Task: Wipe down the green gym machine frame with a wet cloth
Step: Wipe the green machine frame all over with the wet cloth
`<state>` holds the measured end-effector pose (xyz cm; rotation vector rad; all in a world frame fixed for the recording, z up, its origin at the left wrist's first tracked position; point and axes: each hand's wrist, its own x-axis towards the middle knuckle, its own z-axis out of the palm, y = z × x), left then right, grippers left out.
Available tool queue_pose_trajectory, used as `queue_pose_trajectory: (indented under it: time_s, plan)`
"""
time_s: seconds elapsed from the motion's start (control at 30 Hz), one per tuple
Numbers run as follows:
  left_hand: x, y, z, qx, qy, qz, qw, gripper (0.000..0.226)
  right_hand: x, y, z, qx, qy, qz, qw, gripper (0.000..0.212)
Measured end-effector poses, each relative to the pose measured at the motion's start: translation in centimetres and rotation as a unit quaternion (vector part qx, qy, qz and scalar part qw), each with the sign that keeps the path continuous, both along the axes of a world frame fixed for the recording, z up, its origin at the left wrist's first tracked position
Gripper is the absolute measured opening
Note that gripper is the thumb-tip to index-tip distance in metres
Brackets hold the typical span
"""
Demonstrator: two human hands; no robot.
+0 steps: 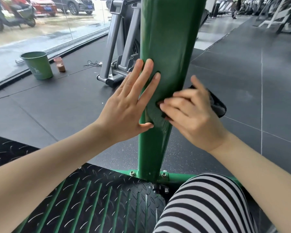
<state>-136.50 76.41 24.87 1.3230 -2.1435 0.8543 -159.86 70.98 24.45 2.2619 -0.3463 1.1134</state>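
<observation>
Head view. Green upright post [166, 47] of the machine frame rises centre, bolted at its foot to a green base rail [175, 176] beside a black tread-plate platform [91, 199].

Left hand [126, 105] lies flat against the post's left face, fingers straight and spread, holding nothing; it looks like a brace.

Right hand [190, 113] has its fingers curled around a dark cloth [216, 105], pressing it to the post's right edge at mid-height. The hand is slightly blurred; part of the cloth sticks out to the right behind it.

Far left on the floor: a green bucket [37, 64] with a small jar [60, 64] just beside it, well apart from the post. A grey machine [121, 47] stands behind.

Progress, as a judgement: wiping is under way at the post's middle. A faint dull patch shows just beside the cloth, possibly wet. Whether the upper post, foot and base rail are wiped I cannot tell; nothing marks them as done.
</observation>
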Motion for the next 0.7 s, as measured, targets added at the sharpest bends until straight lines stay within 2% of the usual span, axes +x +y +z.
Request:
queue_pose_trajectory:
  time_s: [0.07,0.13,0.23,0.33,0.53,0.7]
  plan:
    - [0.2,0.1,-0.7,0.008,-0.010,0.004,1.000,0.134,0.4,0.1,0.5,0.010,-0.052,-0.021,0.998,0.018]
    - [0.3,0.3,-2.0,0.023,-0.021,0.016,0.999,0.137,1.1,0.7,-0.9,0.033,-0.067,-0.017,0.997,0.019]
    - [0.6,0.7,-4.3,0.039,-0.039,0.033,0.998,0.143,1.7,1.1,-5.0,0.027,0.011,-0.014,0.999,0.015]
    - [0.5,0.8,-5.5,0.043,-0.042,0.039,0.997,0.142,1.3,0.7,-5.7,0.009,0.062,-0.008,0.998,0.014]
    - [0.4,1.0,-5.5,0.036,-0.032,0.036,0.998,0.143,1.9,1.2,-3.6,0.024,-0.034,-0.036,0.998,0.017]
    - [0.4,1.1,-5.3,0.026,-0.041,0.039,0.998,0.137,1.3,1.1,-7.3,0.009,0.139,-0.009,0.990,0.015]
